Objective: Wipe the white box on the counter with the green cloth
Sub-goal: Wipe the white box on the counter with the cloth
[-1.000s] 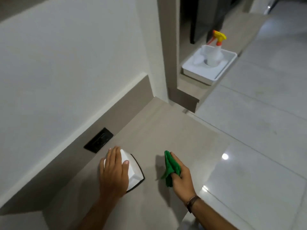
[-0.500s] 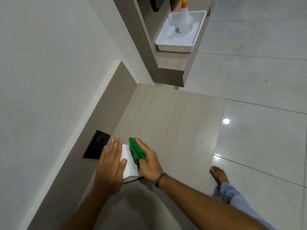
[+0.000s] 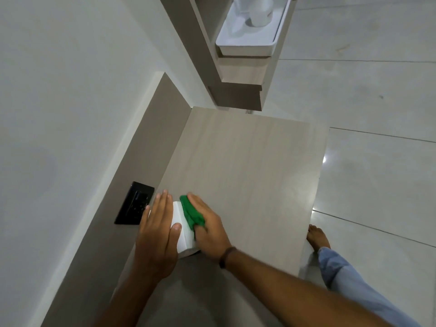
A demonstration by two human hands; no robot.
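A small white box (image 3: 182, 234) stands on the pale wood counter (image 3: 247, 175), near the back panel at the lower left. My left hand (image 3: 158, 234) lies flat over the box's left side, thumb on its top, holding it down. My right hand (image 3: 207, 230) is closed on a folded green cloth (image 3: 190, 213) and presses it against the box's right face. Most of the box is hidden under both hands.
A black wall socket (image 3: 135, 204) sits in the back panel just left of the box. A white tray (image 3: 247, 43) holding a spray bottle rests on a shelf further back. The counter's right edge drops to a tiled floor, where my bare foot (image 3: 318, 237) stands.
My right hand carried the green cloth from the counter to the right of the box onto the box's right face. The left hand stayed on the box. The camera tilted down.
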